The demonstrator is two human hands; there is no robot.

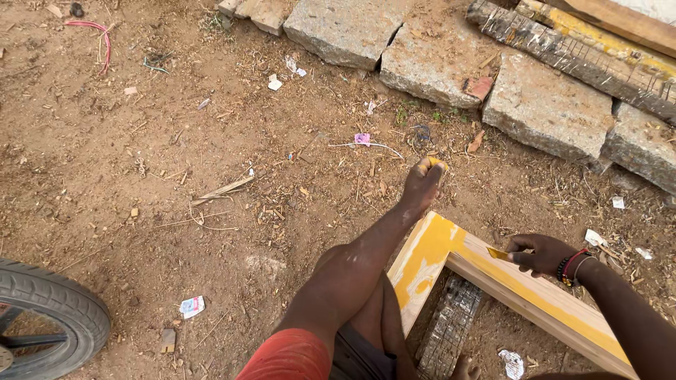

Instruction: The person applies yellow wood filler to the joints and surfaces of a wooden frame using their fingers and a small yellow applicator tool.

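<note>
Tyre (49,317): black, bottom-left corner, only part in view, well apart from the work.
Ground (176,176): bare red-brown dirt w/ wood chips, splinters, paper scraps; a red wire (98,39) lies top left.
Stone slabs (436,56): rough grey blocks in a row along the top, running off to the right edge; a nail-studded plank (577,60) rests on them, top right.
Left hand (422,184): arm stretched fwd, fist closed round smth small and yellow, prob. a lump of putty or a pad; can't tell which. Fist sits just past the frame's far corner, on or just above the dirt; contact not clear.
Wooden frame (436,246): pale timber, L-shaped corner in view, top face smeared yellow. One side runs back toward the person's knee, the other off to the lower right. It lies low and near flat, looks propped on a wire-mesh block (451,327) under it, which keeps the face up and within reach of both hands.
Right hand (539,253): red and black bands at the wrist. Fingers pinched shut on a small flat yellow-coated blade (498,252), edge laid against the frame's top face; held flat-ish, as suits spreading or scraping the yellow layer.
Legs: knee and red shorts (289,359) at the bottom centre, the person crouched close over the frame.
</note>
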